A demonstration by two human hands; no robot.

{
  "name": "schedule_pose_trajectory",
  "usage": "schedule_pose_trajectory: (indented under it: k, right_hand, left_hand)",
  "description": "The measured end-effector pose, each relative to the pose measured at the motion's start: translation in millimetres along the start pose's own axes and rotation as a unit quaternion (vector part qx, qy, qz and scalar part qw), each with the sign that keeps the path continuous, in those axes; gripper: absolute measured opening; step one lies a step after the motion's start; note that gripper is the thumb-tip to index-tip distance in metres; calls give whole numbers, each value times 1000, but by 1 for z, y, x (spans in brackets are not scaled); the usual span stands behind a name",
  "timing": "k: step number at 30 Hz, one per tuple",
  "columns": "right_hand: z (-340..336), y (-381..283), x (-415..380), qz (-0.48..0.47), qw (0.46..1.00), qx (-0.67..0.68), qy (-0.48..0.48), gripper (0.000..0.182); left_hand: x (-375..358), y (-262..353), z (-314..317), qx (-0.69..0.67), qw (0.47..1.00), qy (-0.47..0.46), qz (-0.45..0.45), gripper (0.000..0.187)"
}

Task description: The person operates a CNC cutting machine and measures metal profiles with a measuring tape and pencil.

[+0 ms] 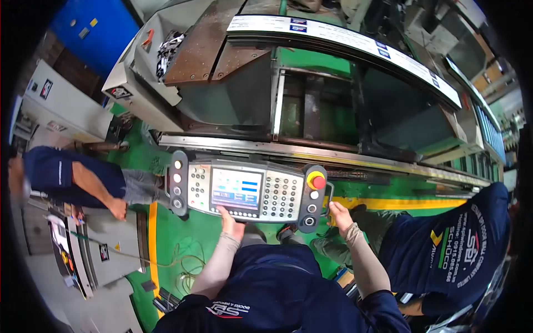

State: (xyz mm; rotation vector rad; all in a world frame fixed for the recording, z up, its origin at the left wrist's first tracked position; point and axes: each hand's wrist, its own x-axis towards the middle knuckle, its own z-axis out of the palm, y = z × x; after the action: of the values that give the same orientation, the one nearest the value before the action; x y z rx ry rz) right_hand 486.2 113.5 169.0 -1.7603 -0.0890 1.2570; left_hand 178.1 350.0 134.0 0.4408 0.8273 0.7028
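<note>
A wide machine control panel (283, 191) stands in front of me, with a lit screen (235, 190), keypads on both sides and a red emergency stop button (317, 181) on a yellow ring. My left hand (229, 223) is at its lower edge, one finger stretched onto the strip below the screen; the hand grips nothing that I can see. At the right end, my right hand (340, 215) has its fingers closed at the lower part of the side handle (331, 194). Beige sleeves cover both my forearms.
A large machine with a metal rail (311, 154) lies beyond the panel, and long labelled strips (338, 34) rest on it. One person (75, 177) stands at left, another person (444, 247) bends close at right. A coiled hose (190, 266) lies on the green floor.
</note>
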Motion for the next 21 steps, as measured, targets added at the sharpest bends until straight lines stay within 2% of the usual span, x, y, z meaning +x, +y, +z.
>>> schedule_pose_trajectory:
  k: [1,2,3,5,8,9,11,12,14,15,17,19,21]
  right_hand:
    - [10,-5,-8,0,1000,-14,10,34]
    - [21,-10,-13,-2,1000,-13,10,35]
    - [28,-1,-3,8,998,-52,-27,38]
    - [55,6,3,-34,995,-66,-60,43]
    - [92,9,-7,-70,989,-58,-115,41]
    - [100,33,4,-110,987,-18,-115,41]
    - [104,50,8,-184,980,-21,-67,37]
    - [99,69,15,-146,987,-1,-65,36]
    - [96,54,-7,-26,998,44,-47,37]
    - [95,53,-5,-23,996,70,-52,36]
    - [92,59,-6,-12,989,138,-55,34]
    - [90,55,1,-42,990,127,-53,35]
    - [89,62,14,-90,987,112,-71,36]
  left_hand:
    - [0,4,-6,3,1000,0,28,92]
    - [-2,14,-7,-21,999,44,20,94]
    - [-4,32,-2,-19,997,75,30,97]
    - [3,55,-22,-57,989,125,50,94]
    - [-2,100,-19,-65,981,157,94,102]
    - [24,105,-78,-47,976,164,136,106]
    - [5,137,-52,-84,972,182,118,106]
    - [11,146,-69,-80,976,163,123,105]
    - [12,144,-95,-63,983,131,116,105]
    - [7,136,-98,-74,981,130,125,107]
    - [29,119,-160,-51,967,210,135,104]
    - [-5,118,-100,-145,974,146,96,104]
    - [5,104,-126,-96,977,129,138,109]
